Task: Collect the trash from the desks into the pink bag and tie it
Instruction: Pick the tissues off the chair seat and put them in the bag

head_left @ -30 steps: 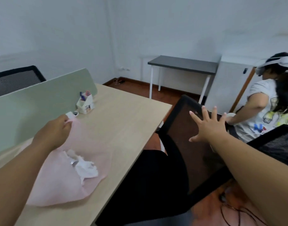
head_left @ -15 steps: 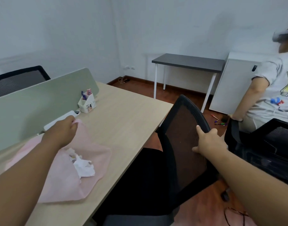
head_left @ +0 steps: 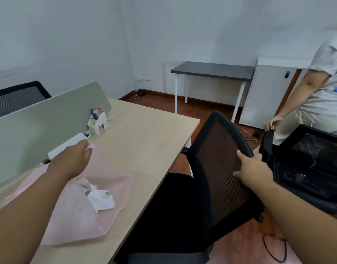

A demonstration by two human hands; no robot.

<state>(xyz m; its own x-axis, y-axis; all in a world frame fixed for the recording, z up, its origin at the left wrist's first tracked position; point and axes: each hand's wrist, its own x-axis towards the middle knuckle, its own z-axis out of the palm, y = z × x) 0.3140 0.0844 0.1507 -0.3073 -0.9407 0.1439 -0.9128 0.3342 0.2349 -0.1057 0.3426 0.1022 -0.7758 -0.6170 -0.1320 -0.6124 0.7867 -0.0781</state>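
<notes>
My left hand [head_left: 74, 159] pinched the pink bag [head_left: 110, 180], my right hand [head_left: 253, 171] gripped the chair back [head_left: 217, 149]; a one-handed tug risked spilling the crumpled tissue [head_left: 101, 199].

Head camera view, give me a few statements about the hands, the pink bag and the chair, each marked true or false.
1. The left hand pinches an edge of the thin pink plastic bag. True.
2. The crumpled white paper trash lies on the floor. False: it rests at the bag on the light wooden desk.
3. The right hand grips the backrest of the black mesh office chair. True.
4. The white pen holder is empty. False: pens stand in it.
</notes>
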